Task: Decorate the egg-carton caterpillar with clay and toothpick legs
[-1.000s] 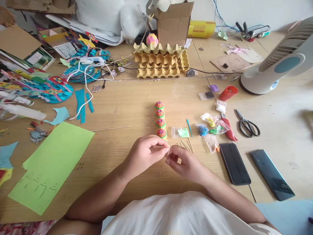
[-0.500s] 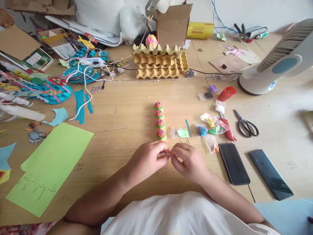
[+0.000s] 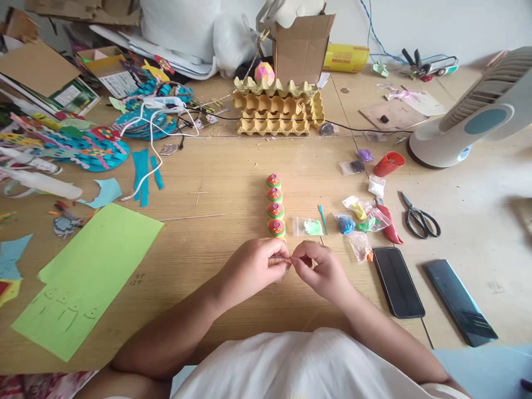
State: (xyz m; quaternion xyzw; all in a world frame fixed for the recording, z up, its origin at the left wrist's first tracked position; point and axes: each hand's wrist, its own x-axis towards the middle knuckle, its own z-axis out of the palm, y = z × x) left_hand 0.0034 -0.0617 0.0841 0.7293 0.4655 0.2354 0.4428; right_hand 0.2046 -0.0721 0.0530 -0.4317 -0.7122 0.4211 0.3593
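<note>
My left hand (image 3: 261, 263) is closed around a small brown piece with fine ridges (image 3: 277, 261); I cannot make out its kind. At its right end, the thumb and fingertips of my right hand (image 3: 319, 266) are pinched together, almost touching the left fingertips. Whatever lies between the right fingertips is too small to name. Just beyond my hands runs a column of round figures with red tops and green bands (image 3: 276, 211), the nearest partly hidden by the left hand. A bag of pale green clay (image 3: 311, 226) and a blue stick (image 3: 323, 219) lie beyond my right hand.
To the right are bags of coloured clay (image 3: 346, 224), a red cup (image 3: 389, 164), scissors (image 3: 419, 216), two phones (image 3: 399, 282) and a white fan (image 3: 469, 122). Green paper (image 3: 93, 271) lies left. Egg cartons (image 3: 274, 126) stand at the back.
My view has shifted slightly, so most things sit a little further right. My hands stay together, with the right fingers slightly turned and more of the ridged piece showing.
</note>
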